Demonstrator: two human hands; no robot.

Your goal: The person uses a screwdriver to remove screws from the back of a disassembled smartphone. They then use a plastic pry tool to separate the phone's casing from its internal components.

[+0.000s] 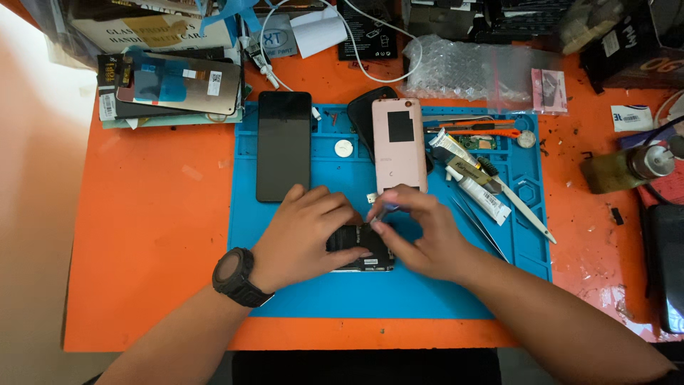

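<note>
Lying directly under both hands, the opened black phone body [360,247] rests on the blue silicone work mat [285,285], its long axis across the mat. The left hand [303,235] presses on it with curled fingers. The right hand [413,232] pinches a small thin tool [381,212], tip down at the phone's upper right edge.

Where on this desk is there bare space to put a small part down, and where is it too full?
Free: the orange table left of the blue mat, below the stack of screens; also the mat's front strip below both hands. Crowded: the mat's right side with glue tubes and tweezers, and the whole back edge.
</note>
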